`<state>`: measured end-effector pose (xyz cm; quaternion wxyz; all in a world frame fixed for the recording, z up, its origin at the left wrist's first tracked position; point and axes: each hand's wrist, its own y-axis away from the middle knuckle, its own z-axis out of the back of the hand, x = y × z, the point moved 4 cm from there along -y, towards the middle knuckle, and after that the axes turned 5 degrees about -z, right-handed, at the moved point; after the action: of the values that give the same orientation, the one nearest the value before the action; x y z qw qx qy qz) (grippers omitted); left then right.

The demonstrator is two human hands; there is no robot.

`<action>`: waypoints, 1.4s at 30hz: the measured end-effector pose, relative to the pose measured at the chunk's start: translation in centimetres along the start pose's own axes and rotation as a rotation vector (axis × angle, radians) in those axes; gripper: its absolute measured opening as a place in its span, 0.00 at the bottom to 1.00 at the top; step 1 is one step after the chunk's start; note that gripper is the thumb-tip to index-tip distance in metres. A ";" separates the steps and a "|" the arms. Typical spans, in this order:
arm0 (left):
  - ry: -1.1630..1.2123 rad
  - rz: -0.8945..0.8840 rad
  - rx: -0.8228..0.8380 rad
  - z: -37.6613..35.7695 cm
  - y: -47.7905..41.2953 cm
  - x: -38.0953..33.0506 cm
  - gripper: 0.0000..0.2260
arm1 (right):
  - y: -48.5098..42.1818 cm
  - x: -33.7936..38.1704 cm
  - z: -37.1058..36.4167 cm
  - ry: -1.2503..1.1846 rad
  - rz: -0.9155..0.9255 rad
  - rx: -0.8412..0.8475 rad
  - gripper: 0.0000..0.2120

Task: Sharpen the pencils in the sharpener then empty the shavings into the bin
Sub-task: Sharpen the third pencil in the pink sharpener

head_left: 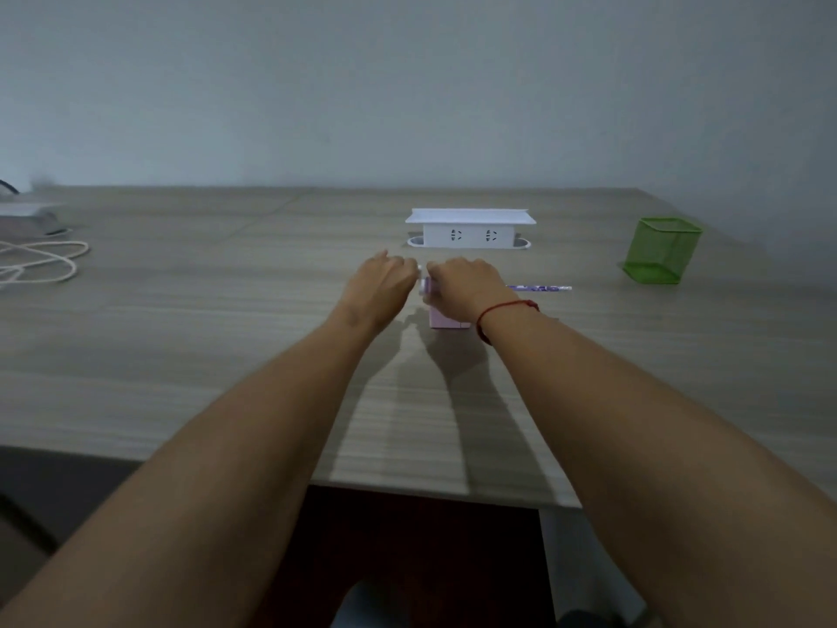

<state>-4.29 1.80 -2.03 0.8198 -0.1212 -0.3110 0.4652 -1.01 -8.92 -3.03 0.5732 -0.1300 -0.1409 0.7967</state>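
A small pink sharpener (441, 318) stands on the wooden desk (226, 355) in the middle. My right hand (466, 285), with a red string at the wrist, is closed over its top and hides most of it. My left hand (382, 283) is curled just left of it, fingertips at a small white part between the two hands; what it grips is too small to tell. A purple patterned pencil (539, 288) lies flat on the desk just right of my right hand. No bin is in view.
A white socket box (470, 228) rises from the desk right behind my hands. A green mesh pen holder (661, 250) sits tilted at the right. White cables (40, 260) and a grey device (27, 215) lie at the far left. The desk's front edge is near me.
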 end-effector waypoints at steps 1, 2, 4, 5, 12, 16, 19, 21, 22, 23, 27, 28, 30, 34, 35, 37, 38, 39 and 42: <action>0.005 -0.012 -0.016 0.1 0.3 -0.2 0.07 | 0.0 -0.1 0.0 0.001 0.004 -0.004 0.16; 0.035 -0.013 0.021 0.2 0.7 -0.4 0.07 | 0.0 -0.1 0.0 0.003 0.009 -0.007 0.15; 0.055 -0.026 0.014 0.1 1.4 -0.8 0.06 | -0.1 -0.1 -0.1 0.011 0.007 0.004 0.16; 0.076 -0.037 0.013 -0.3 1.7 -1.0 0.06 | -0.2 -0.1 -0.1 0.013 -0.001 0.018 0.16; 0.236 0.131 0.232 -6.4 2.7 -1.9 0.09 | -0.5 -1.0 -0.8 -0.010 0.037 0.011 0.16; 0.237 0.081 0.274 -7.2 1.3 -0.8 0.09 | -0.6 -0.9 -1.0 -0.034 0.029 -0.053 0.15; 0.143 0.048 0.292 -8.2 0.7 -0.8 0.11 | -0.8 -0.9 -0.7 -0.033 0.028 -0.057 0.14; 0.128 0.037 0.290 -8.9 0.3 -0.5 0.13 | -0.7 -1.0 -0.6 -0.046 0.027 -0.074 0.13; 0.124 0.023 0.307 -8.9 0.0 -0.4 0.14 | -0.6 -1.0 -0.5 -0.058 0.026 -0.084 0.12; 0.111 0.000 0.326 -8.9 -0.3 -0.2 0.14 | -0.6 -1.1 -0.4 -0.068 0.025 -0.091 0.12; 0.030 -0.087 0.382 -8.9 -1.1 0.2 0.13 | -0.7 -1.3 -0.8 -0.093 0.016 -0.098 0.14; 0.016 -0.103 0.370 -8.8 -1.1 0.2 0.13 | -0.7 -1.3 -0.9 -0.091 0.017 -0.099 0.16; 0.002 -0.109 0.343 -8.3 -1.0 0.4 0.12 | -0.7 -1.2 -1.0 -0.099 0.028 -0.095 0.19; -0.085 -0.104 0.302 -7.1 -2.1 1.2 0.12 | -0.5 -1.5 -1.1 -0.115 0.056 -0.097 0.22; -0.096 -0.099 0.300 -7.0 -2.5 1.5 0.12 | -0.4 -1.6 -1.2 -0.116 0.062 -0.096 0.22; -0.101 -0.083 0.292 -6.6 -3.0 1.9 0.12 | -0.4 -1.5 -1.2 -0.111 0.073 -0.092 0.21; -0.096 -0.066 0.287 -6.4 -3.1 2.0 0.12 | -0.5 -1.5 -1.2 -0.111 0.076 -0.091 0.21; -0.087 -0.049 0.267 -6.0 -3.3 2.1 0.12 | -0.4 -1.5 -1.2 -0.113 0.075 -0.085 0.21; -0.076 -0.030 0.218 -5.2 -3.7 2.2 0.12 | -0.4 -1.6 -1.0 -0.119 0.063 -0.078 0.21</action>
<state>2.31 2.10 -3.45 0.8227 -0.0091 -0.2911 0.4881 0.23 -10.20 -3.75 0.5327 -0.1091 -0.2015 0.8147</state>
